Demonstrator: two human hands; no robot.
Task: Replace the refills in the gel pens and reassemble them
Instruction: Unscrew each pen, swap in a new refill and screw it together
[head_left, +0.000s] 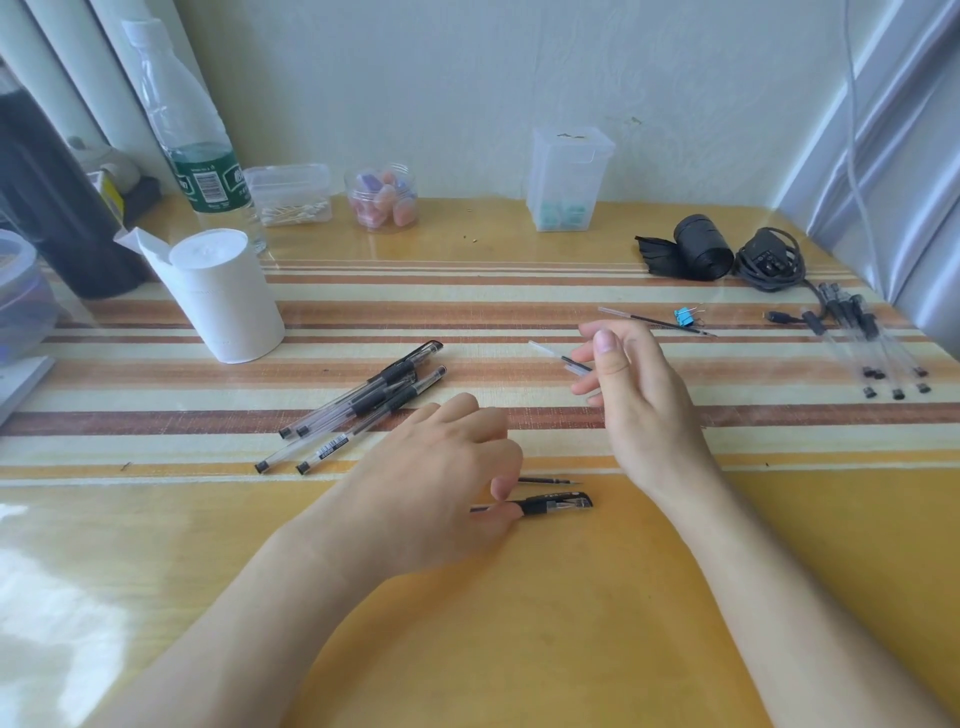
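- Right hand was raised over the striped middle of the counter, its fingers pinched together on a thin refill whose clear end stuck out to the left.
- Left hand lay low near the front edge, thumb and fingertips closed on the open pen, a black-gripped piece with its tip pointing right; we could not tell how much of the barrel hid under the palm.
- Just behind that pen lay a second refill, flat on the counter and apart from both hands.
- Toward the left edge we had a loose pile of whole gel pens; toward the right edge, a fan of clear pens; another refill rested beside a blue binder clip.
- We judged the refill very light, slim and springy, likely to bend if gripped at its end, so we would hold it mid-length and keep it in line with the barrel.
- We judged the clear barrel smooth and slippery, the rubber grip the surer place to hold.
- We reckoned the glossy counter would let round parts roll.
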